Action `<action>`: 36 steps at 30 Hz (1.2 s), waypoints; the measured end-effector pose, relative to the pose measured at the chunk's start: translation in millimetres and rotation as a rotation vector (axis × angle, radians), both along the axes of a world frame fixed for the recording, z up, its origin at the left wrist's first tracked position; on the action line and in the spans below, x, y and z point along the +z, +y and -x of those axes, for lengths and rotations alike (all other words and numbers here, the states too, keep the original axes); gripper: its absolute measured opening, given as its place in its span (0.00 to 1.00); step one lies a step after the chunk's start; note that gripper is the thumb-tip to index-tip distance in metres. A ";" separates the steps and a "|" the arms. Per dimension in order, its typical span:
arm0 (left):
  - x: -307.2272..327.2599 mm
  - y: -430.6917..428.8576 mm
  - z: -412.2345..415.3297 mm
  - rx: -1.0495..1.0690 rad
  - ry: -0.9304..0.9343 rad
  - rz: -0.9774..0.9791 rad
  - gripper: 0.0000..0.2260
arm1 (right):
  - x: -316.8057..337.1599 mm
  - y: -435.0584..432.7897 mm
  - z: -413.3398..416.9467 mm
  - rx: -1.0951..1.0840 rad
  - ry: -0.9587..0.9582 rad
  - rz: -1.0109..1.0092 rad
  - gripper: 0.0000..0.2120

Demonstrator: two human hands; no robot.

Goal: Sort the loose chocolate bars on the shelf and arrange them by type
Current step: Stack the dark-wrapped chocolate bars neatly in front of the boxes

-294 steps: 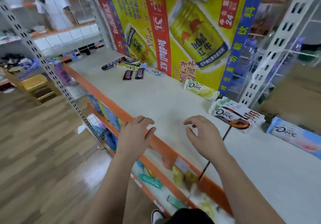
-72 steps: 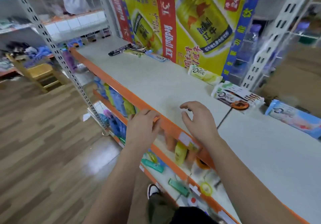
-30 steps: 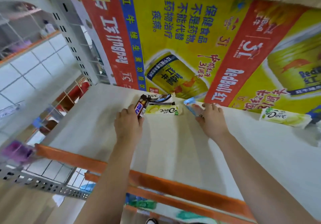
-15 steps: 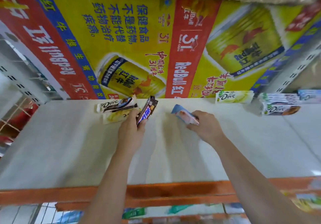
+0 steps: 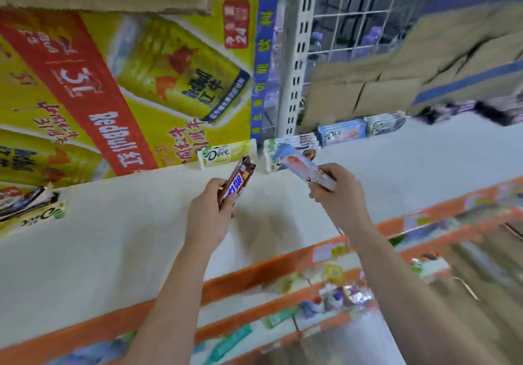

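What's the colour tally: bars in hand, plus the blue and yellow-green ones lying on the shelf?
brown bar, in left hand: 1
light blue bar in right hand, another on the shelf: 2
yellow-green bar mid-shelf, another far left: 2
Total: 5

Both hands are up over the shelf (image 5: 127,237): left hand (image 5: 208,217) has a Snickers bar (image 5: 236,182), right hand (image 5: 339,194) a Dove bar (image 5: 304,166). Behind them, along the Red Bull poster (image 5: 113,95), sits another Dove bar (image 5: 226,153), with a stack of bars (image 5: 294,142) to its right. More bars (image 5: 28,209) lie far left.
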State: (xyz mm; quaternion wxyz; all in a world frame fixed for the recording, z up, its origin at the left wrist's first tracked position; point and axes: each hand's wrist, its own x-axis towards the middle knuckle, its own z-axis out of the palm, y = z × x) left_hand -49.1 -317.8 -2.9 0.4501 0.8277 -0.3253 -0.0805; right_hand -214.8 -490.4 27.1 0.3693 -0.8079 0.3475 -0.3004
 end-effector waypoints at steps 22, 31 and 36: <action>3.0 -211.1 84.9 -0.032 -0.110 -0.039 0.10 | -24.5 -218.9 69.7 0.120 0.231 0.050 0.13; 0.3 -237.6 61.6 0.063 -0.142 -0.030 0.09 | -38.0 -280.9 -6.9 0.284 0.381 0.461 0.11; 2.1 -240.5 56.6 0.117 -0.161 -0.040 0.10 | -39.4 -292.0 -27.9 0.391 0.253 0.482 0.11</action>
